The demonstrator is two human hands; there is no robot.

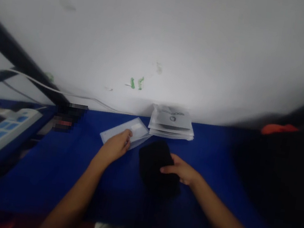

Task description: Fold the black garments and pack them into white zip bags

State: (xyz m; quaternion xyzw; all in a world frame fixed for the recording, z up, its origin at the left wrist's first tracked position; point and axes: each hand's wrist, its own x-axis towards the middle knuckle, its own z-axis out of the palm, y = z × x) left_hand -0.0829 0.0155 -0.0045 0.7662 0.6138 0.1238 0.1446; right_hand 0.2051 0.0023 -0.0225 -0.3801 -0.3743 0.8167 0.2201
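Note:
My right hand [179, 170] is closed on a black folded cloth item [155, 161], thumb on top and fingers beneath its right side. The item is held over the blue tabletop, and its exact kind is too dark to tell. My left hand [119, 143] is closed at the near edge of a flat, clear-and-white plastic bag [137, 129], with its fingers curled. Just behind, against the wall, lies a stack of packed plastic bags [172, 123]. The top bag carries dark lettering and a round logo.
A white power strip with blue sockets [0, 133] is at the left. A white cable [79, 96] runs along the wall [221, 63] from a dark metal frame [28, 54]. At the right stands a large dark mass [287, 191] with an orange object [279, 129] on it.

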